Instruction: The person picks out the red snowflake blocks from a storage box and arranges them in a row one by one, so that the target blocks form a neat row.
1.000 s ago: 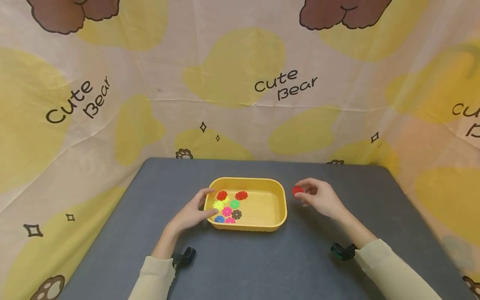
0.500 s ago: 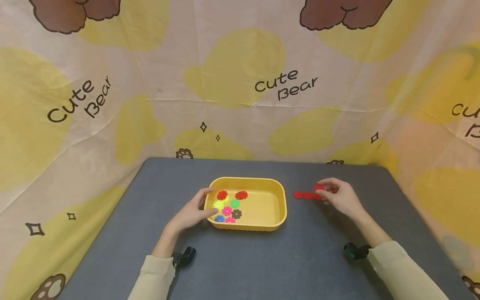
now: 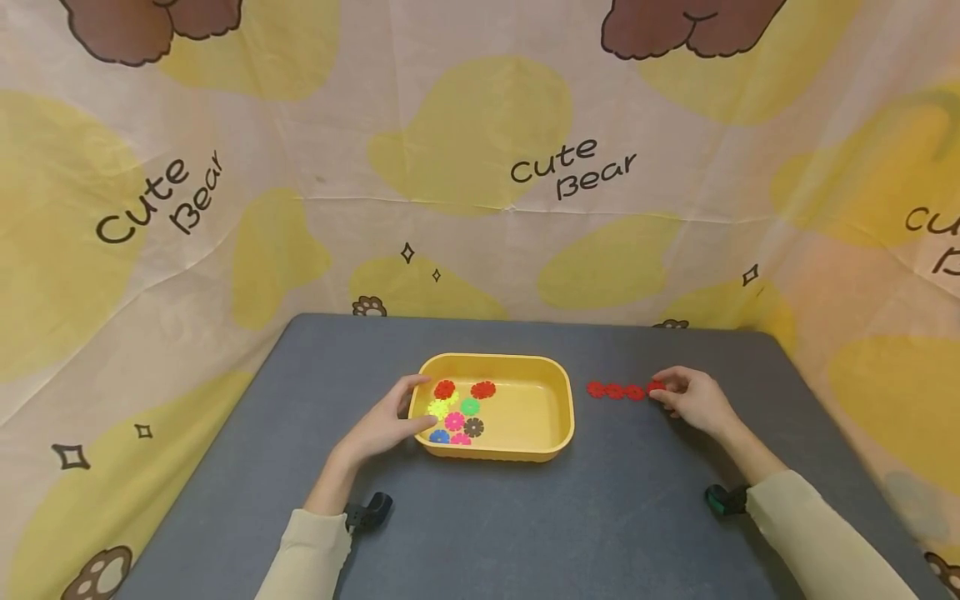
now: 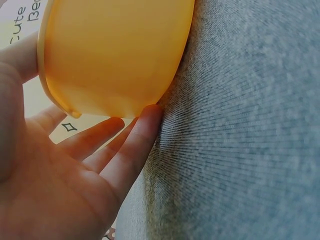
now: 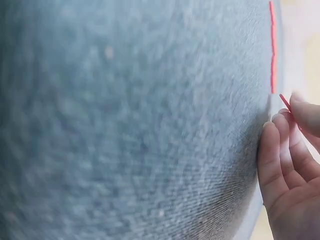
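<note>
My left hand (image 3: 385, 422) holds the left end of a yellow plastic basket (image 3: 558, 412). In the left wrist view its fingertips (image 4: 150, 117) touch the basket's outer wall (image 4: 115, 60). Between the thumb and fingers of my right hand (image 3: 697, 400) is a red notched disc (image 3: 656, 387), seen edge-on and slightly tilted in the right wrist view. It is just above the table, at the right end of a row of three red snowflake discs (image 3: 615, 391) lying flat. The basket holds several such discs, among them red, yellow, a green disc (image 3: 470, 407), pink, blue and dark brown ones.
The grey-blue table (image 3: 525, 525) reaches back to a printed cloth backdrop (image 3: 465, 167) with yellow patches. The basket stands near the table's middle, left of the red row.
My right hand has moved right from beside the basket and lowered its red disc toward the row's right end. Three red discs now lie uncovered. The left hand keeps its place.
</note>
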### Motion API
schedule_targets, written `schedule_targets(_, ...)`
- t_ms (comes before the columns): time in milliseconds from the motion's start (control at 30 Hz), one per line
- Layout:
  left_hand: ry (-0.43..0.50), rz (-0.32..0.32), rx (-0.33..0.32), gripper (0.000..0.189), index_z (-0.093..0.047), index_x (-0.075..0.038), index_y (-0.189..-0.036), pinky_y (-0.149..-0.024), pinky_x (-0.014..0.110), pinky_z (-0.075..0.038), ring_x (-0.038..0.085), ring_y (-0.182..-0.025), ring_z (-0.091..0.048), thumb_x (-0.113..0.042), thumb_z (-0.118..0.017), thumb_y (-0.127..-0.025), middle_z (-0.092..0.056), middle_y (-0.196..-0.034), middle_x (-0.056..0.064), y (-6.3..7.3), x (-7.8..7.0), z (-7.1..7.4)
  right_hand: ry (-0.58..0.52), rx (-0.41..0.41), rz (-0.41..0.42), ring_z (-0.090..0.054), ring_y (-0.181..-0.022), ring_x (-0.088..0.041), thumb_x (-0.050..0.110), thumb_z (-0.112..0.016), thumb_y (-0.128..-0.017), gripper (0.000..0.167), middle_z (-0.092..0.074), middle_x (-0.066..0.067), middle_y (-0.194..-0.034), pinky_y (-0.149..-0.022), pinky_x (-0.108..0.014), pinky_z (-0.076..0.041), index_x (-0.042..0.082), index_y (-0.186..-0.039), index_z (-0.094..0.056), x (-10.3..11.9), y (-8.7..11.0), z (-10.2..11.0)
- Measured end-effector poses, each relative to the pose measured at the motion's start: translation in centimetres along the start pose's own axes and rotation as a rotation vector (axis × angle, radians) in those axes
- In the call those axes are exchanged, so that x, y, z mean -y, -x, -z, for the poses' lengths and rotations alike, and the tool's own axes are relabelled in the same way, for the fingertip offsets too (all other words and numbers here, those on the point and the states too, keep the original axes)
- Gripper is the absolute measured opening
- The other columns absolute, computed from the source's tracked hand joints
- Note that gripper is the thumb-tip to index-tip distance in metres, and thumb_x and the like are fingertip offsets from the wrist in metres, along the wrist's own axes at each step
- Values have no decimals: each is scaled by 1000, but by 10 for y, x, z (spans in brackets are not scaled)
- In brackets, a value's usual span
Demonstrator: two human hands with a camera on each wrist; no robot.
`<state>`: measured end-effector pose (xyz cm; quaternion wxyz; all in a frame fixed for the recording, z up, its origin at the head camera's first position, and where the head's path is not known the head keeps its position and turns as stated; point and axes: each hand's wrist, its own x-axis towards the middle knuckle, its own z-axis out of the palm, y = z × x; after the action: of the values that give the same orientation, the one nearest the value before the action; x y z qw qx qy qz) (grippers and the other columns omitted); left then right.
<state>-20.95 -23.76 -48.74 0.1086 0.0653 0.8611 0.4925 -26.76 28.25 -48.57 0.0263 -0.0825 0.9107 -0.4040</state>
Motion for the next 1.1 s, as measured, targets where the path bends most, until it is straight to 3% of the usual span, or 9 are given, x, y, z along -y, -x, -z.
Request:
schedule_targets(267, -8, 15, -4, 75, -39, -22, -151, -113, 62, -33, 44, -147, -32, -40, -78, -89, -29, -163, 14, 0, -1, -1, 85, 16, 5, -62, -63, -20, 15, -73, -94, 33, -65, -8, -84, -56, -31, -55, -4, -121, -66, -5, -4, 0)
schedule_targets(667, 8, 8, -11, 74, -39, -20, -151, -113, 61, -34, 41, -147, -34, -35, -77, -90, -30, -162, 14, 1, -2, -1, 130, 51, 14, -62, -67, -19, 18, -71, -97, 31, -64, -10, -90, -58, -31, -56, -3, -120, -66, -3, -6, 4)
schedule_targets(933, 6, 7, -9, 73, -39, -21, -150, -113, 61, -34, 41, -148, -33, -35, -77, -90, -30, -162, 14, 0, 0, -2, 98, 16, 47, -68, -77, -25, 21, -67, -100, 31, -71, -18, -108, -62, -33, -57, -1, -122, -66, 15, -4, 13)
schedule_targets(1100, 5, 10, -10, 74, -39, -21, -150, -113, 60, -35, 41, -147, -33, -36, -77, -90, -31, -162, 14, 2, -2, -2, 95, 1, 103, -68, -84, -27, 26, -67, -101, 31, -71, -16, -112, -66, -34, -57, 2, -120, -69, 35, 1, 11)
